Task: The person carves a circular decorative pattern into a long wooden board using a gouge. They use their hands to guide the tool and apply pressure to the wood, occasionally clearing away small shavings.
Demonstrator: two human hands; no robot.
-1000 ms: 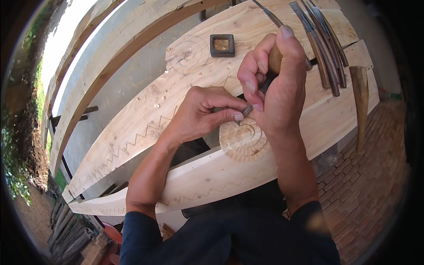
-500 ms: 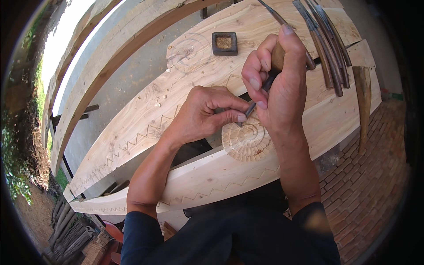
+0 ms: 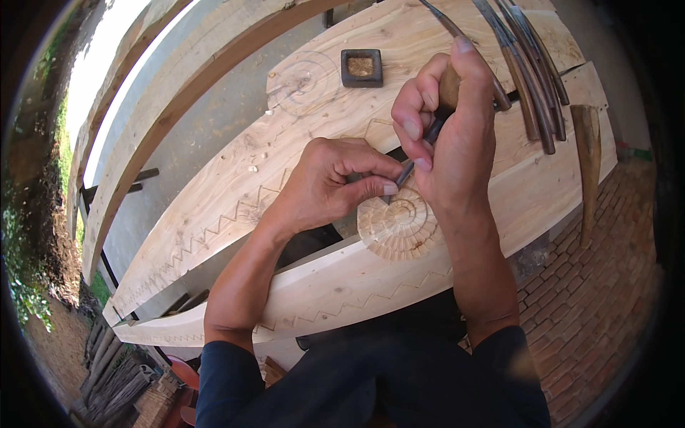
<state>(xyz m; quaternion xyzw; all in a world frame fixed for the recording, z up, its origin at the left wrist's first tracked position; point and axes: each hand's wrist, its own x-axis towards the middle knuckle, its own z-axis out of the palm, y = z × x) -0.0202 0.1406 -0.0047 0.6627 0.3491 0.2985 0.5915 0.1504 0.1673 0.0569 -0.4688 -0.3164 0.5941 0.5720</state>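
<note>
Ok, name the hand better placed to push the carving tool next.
Probably the right hand: it wraps the wooden handle, while the left hand pinches the metal shaft near the carved rosette.

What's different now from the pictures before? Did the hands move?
Only a tiny bit! The right hand seems to have edged up and right, so slightly more of the carving tool shows between it and the left hand. Nothing was let go or picked up. The carved swirl, square box and spare tools stayed put.
</note>
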